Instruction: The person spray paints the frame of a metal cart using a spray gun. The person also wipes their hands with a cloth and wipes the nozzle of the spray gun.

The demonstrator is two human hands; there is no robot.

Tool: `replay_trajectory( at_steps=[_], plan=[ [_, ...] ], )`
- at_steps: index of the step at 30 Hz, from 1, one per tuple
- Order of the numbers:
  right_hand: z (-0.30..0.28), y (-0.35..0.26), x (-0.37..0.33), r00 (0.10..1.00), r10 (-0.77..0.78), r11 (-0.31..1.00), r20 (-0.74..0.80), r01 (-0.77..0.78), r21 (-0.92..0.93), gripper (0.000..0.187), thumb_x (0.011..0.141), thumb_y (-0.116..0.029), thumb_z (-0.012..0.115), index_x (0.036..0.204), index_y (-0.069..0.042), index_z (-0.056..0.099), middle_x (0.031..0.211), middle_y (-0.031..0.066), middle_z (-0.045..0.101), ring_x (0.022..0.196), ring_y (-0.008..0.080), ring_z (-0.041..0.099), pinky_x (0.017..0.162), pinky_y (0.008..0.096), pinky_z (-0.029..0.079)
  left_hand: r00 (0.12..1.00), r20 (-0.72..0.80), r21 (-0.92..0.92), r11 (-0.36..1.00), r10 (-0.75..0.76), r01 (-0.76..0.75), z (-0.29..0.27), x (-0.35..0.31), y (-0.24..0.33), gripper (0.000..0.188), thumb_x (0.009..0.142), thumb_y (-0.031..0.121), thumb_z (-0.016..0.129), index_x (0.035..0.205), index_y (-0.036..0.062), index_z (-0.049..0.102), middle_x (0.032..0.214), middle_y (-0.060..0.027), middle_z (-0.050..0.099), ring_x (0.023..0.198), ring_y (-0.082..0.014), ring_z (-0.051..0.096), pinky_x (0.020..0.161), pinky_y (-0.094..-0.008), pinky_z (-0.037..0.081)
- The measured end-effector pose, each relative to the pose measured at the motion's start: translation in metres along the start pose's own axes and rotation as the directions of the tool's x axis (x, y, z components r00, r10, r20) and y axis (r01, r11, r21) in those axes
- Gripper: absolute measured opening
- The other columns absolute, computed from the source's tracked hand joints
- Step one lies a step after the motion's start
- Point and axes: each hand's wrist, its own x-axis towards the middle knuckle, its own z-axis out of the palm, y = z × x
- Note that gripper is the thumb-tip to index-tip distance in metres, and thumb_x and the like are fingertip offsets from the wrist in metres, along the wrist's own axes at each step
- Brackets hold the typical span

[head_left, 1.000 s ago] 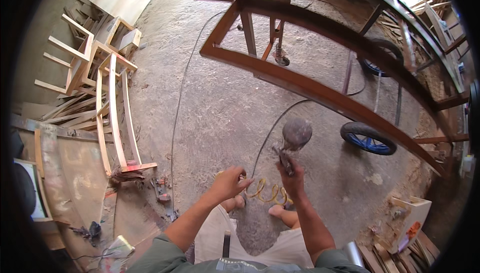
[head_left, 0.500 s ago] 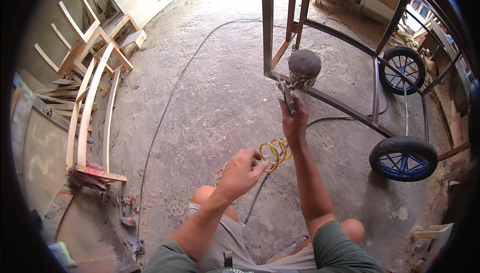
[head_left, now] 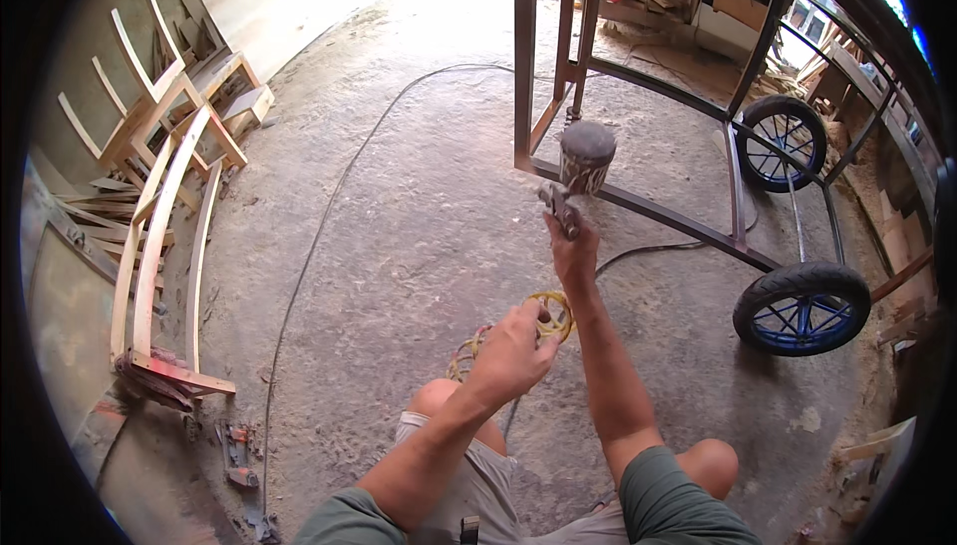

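The left hand (head_left: 513,351) is now closer to the right forearm than half a second ago, and fewer open loops of the yellow coil (head_left: 564,318) show between the two. Its fingers are curled, partly closed about the coil, with thumb and fingertips a little apart; how firmly they grip, I cannot tell. A second ago the gun (head_left: 560,208) was nearer the feet; now the right hand (head_left: 575,256) holds it out ahead, arm extended, its fingers closed round the handle. For the work in hand, this seems to put the gun out by the frame (head_left: 688,227) with the coil gathered in the left hand, apart from the floor (head_left: 419,206). The gun's cup (head_left: 586,158) stands almost upright above it, dark-topped and streaked down the side; its top is covered, so its contents and level stay hidden. In the view the cup overlaps the frame's lower rail, though whether they touch is unclear. The near wheel (head_left: 802,309) is to the right, and a dark hose (head_left: 648,248) lies on the floor. At the back, a shelf (head_left: 638,14) carries loose clutter, including something red.
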Motion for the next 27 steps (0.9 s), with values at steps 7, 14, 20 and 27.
replay_trajectory(
  at_steps=[7,14,20,27],
  plan=[
    [-0.042,-0.079,0.044,0.997,0.006,0.996,-0.072,0.0,0.089,0.028,0.092,-0.016,0.078,0.114,0.0,0.073,0.086,0.0173,0.074,0.07,0.0198,0.067,0.068,0.036,0.052,0.993,-0.028,0.084,0.991,0.112,-0.109,0.011,0.006,-0.021,0.026,0.09,0.005,0.059,0.112,-0.0066,0.062,0.09,-0.0245,0.07,0.085,-0.0344,0.072,0.078,-0.0434,0.056],
    [-0.063,-0.168,0.08,0.981,-0.108,0.955,-0.16,0.148,0.258,0.024,0.094,-0.015,0.076,0.112,0.0,0.075,0.071,-0.0003,0.065,0.059,0.0039,0.056,0.053,0.0244,0.043,1.0,0.023,-0.138,0.99,0.015,-0.012,-0.001,0.006,-0.031,0.023,0.09,-0.001,0.053,0.109,-0.009,0.062,0.068,-0.0162,0.067,0.062,-0.0225,0.071,0.06,-0.0362,0.055],
    [-0.062,-0.195,0.108,0.945,-0.16,0.898,-0.286,0.26,0.355,0.017,0.093,-0.018,0.079,0.092,-0.001,0.074,0.072,0.0009,0.07,0.049,0.0004,0.05,0.043,0.0207,0.031,0.999,0.041,-0.189,0.982,-0.018,0.025,-0.011,0.007,-0.027,0.023,0.09,-0.002,0.052,0.109,-0.0092,0.062,0.07,-0.0179,0.068,0.064,-0.0237,0.073,0.062,-0.0366,0.057],
    [-0.05,-0.205,0.105,0.952,-0.204,0.938,-0.227,0.256,0.232,0.025,0.093,-0.017,0.076,0.111,0.001,0.074,0.079,0.0044,0.073,0.066,0.0065,0.064,0.058,0.0255,0.047,1.0,0.016,-0.19,0.981,-0.023,0.026,-0.018,0.008,-0.034,0.024,0.09,-0.002,0.052,0.109,-0.0101,0.062,0.07,-0.0197,0.069,0.064,-0.0248,0.073,0.062,-0.0378,0.057]
  ],
)
